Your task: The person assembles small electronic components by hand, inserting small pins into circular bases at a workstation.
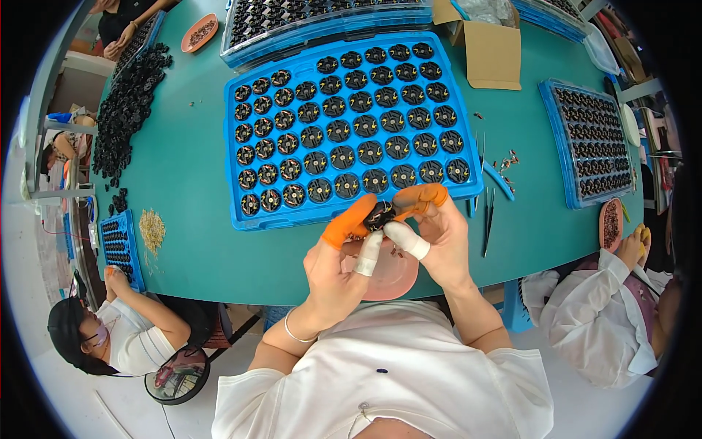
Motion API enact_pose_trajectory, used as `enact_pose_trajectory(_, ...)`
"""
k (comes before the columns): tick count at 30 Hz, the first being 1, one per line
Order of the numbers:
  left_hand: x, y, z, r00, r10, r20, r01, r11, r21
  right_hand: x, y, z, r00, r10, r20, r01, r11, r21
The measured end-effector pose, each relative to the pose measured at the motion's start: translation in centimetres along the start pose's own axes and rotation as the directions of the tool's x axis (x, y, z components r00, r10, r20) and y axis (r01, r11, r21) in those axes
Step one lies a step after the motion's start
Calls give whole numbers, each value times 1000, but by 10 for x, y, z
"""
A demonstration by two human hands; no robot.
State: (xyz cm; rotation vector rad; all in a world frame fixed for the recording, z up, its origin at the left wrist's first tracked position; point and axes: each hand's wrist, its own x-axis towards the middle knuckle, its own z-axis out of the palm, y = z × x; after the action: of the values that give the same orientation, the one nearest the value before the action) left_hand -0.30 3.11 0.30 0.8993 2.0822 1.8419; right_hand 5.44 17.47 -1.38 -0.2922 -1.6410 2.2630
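Note:
Between my two hands is a small round black part (379, 216), the same kind as those in the tray. My left hand (339, 252) grips it from the left, with an orange finger cover and a white one on the thumb. My right hand (436, 234), covered likewise, pinches at its right side; what exactly those fingertips hold is hidden. Just beyond my hands lies a blue tray (228, 168) with rows of round black parts carrying small yellow or red bits. Below my hands sits a pink bowl (395, 282) with small pieces in it, partly covered by them.
Tweezers (488, 223) and blue-handled pliers (501, 183) lie right of the tray, near loose small parts (510, 159). Stacked trays (329, 29) and a cardboard box (493, 58) stand behind. Black parts (131, 110) are heaped at left. Another filled tray (591, 143) is at right. Co-workers sit on both sides.

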Motion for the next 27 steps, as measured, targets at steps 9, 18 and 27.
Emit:
enact_pose_trajectory(9, 15, 13, -7, 975, 216, 53, -207, 793, 573, -2, -1, -1, 995, -60, -79, 51, 992, -116)
enact_pose_trajectory(18, 108, 3, -60, 957, 228, 177, -288, 722, 629, -8, -15, -22, 980, -169, -106, 130, 943, -308)
enact_pose_trajectory(27, 233, -67, -111, 961, 19, 276, -246, 513, 822, -27, -8, -22, 964, -253, 85, 246, 721, -647)
